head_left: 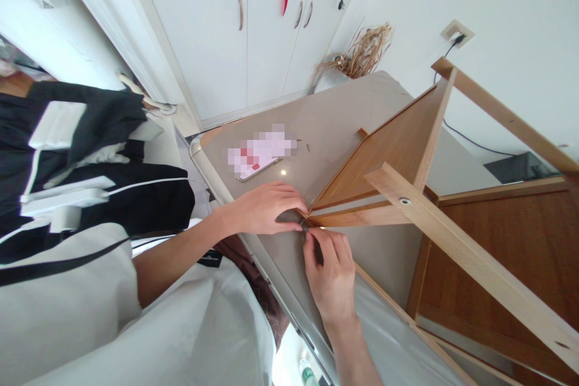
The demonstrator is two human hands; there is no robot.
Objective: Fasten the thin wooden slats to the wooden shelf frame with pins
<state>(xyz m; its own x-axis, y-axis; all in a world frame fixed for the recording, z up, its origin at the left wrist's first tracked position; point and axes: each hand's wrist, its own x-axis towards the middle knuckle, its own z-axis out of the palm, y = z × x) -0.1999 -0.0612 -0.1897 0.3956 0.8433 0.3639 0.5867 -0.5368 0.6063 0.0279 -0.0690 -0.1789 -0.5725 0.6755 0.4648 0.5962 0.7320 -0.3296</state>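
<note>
A wooden frame with a brown panel [384,142] stands tilted on the covered table [348,99], one low corner pointing toward me. My left hand [275,208] is closed around that corner, thumb below and fingers above. Just right of it, my right hand [332,265] pinches at the same corner with thumb and forefinger. A tiny metallic piece shows between the fingertips, too small to name. Beyond my left hand lies a phone [262,151] with a blurred screen. Small screw-like pieces [308,147] rest to the right of the phone.
A pale wooden bar [470,253] juts from the frame toward the lower right. Another brown panel [502,265] stands at the right. White cabinets [194,30] and dried stalks [366,51] are behind the table. Dark cloth with a white power strip [67,199] lies at left.
</note>
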